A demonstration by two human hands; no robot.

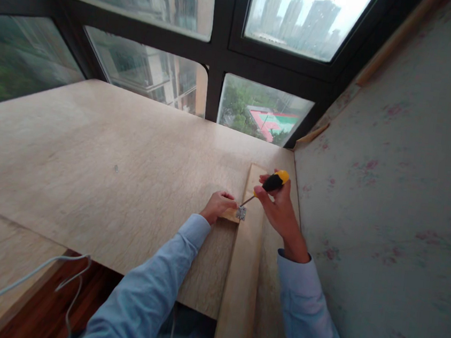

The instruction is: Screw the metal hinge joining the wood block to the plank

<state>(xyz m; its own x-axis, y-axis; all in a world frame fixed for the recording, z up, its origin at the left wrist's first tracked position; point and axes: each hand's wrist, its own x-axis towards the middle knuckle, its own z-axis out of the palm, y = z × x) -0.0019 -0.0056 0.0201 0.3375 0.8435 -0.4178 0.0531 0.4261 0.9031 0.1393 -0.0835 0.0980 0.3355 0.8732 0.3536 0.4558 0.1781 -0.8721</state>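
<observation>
A screwdriver (274,181) with a yellow and black handle is gripped in my right hand (280,207). Its shaft slants down to the left, with the tip at a small metal hinge (240,213). That hinge spans the joint between a long wooden board (243,278) and a short wooden piece (230,214). My left hand (218,205) is closed on the short piece, just left of the hinge. Whether a screw sits under the tip is too small to tell.
The boards lie on a beige marble-like sill (127,180) below dark-framed windows (218,39). A small shiny piece (116,168) lies on the left. At lower left runs a white cable (37,270). A floral-papered wall (386,207) rises close on the right.
</observation>
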